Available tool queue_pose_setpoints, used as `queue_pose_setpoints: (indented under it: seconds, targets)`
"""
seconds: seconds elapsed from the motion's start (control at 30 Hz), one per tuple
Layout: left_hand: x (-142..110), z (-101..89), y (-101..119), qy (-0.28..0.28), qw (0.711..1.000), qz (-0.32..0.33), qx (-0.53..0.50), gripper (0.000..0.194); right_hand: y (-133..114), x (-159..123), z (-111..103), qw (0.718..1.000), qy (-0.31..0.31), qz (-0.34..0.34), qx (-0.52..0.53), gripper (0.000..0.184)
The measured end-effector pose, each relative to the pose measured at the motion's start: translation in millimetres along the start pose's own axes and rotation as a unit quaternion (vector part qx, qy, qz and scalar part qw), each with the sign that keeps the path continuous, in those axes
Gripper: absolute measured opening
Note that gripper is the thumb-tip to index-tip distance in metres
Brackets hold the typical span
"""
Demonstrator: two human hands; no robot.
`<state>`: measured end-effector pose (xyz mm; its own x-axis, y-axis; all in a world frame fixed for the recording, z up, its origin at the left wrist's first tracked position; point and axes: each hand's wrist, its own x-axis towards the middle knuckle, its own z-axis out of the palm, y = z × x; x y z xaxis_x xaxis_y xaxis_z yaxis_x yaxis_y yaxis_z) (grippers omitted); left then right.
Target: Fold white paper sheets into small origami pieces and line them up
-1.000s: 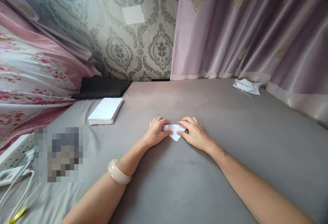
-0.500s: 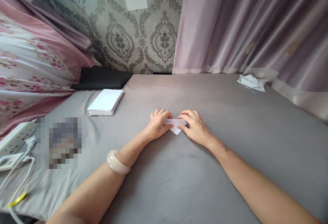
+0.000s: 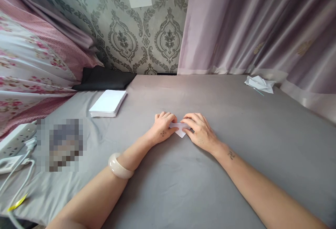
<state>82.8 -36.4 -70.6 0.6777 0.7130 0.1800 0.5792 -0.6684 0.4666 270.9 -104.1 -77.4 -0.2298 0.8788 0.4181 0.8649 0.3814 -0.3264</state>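
Observation:
A small folded sheet of white paper [image 3: 181, 132] is held between my two hands over the grey cloth surface, its point facing toward me. My left hand [image 3: 164, 128] pinches its left side, thumb on the near face and fingers curled behind. On the right side, my right hand [image 3: 200, 132] grips it in the same way, thumb low and index finger along the top edge. Both sides of the paper are partly hidden by my fingers. A pale bangle [image 3: 120, 166] circles my left forearm.
A stack of white paper [image 3: 108, 102] lies at the left, before a folded black cloth [image 3: 105, 78]. Folded white papers [image 3: 259, 83] and a thin green stick [image 3: 258, 92] lie far right. A power strip [image 3: 17, 140] with cables sits at the left edge, beside a blurred-out patch.
The camera view has tilted down slightly. Both hands keep hold of the folded paper, and its upper part now looks more bent between the fingers.

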Motion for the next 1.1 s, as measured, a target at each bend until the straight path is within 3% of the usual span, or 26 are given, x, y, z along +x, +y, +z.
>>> queue_pose_setpoints:
  seconds: [0.37,1.1]
  targets:
    - [0.3,4.3,-5.5,0.012,1.0,-0.001,0.002,0.021,2.6,-1.5,2.9,1.0,-0.005,0.004,-0.006,0.035]
    - [-0.9,3.0,-5.0,0.024,0.999,0.013,0.027,0.025,2.6,-1.0,2.0,1.0,0.001,0.006,-0.001,0.029]
